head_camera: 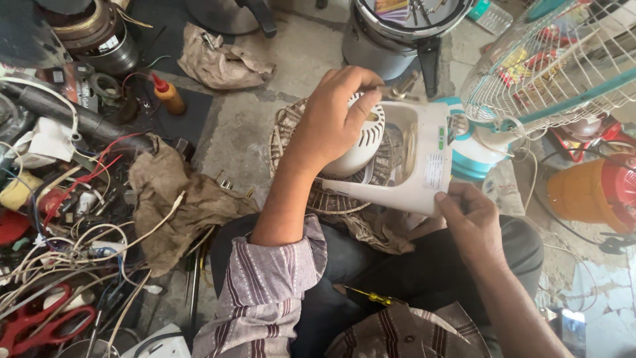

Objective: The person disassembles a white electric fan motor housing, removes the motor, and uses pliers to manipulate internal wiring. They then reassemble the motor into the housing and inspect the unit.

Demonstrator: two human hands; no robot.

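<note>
Nearest to the camera lies a small yellow-handled screwdriver [372,296], resting on the dark trousers of the person's lap, not held by either hand. Far to the left, a pair of red-handled scissors [36,323] lies among a tangle of loose white and coloured wires [66,255] on the concrete floor [298,59], and a crumpled brown cloth [173,199] sits just beside them, with a small orange squeeze bottle [168,95] further up. In the middle, the left hand [338,113] is closed over the round white slotted plastic motor cover [361,142], the fingers curled on its top edge. This cover sits inside the white plastic fan housing [414,169], which is held above the lap and over a round wire grille. The right hand [467,222] pinches the lower corner of this housing, with the thumb on its face. To the right stands a white wire fan guard with a teal rim [550,66]. It seems the step in hand is working the motor cover in or out of the housing; the next move would need a steady hold with the right hand while the left one turns or pulls the cover straight.
</note>
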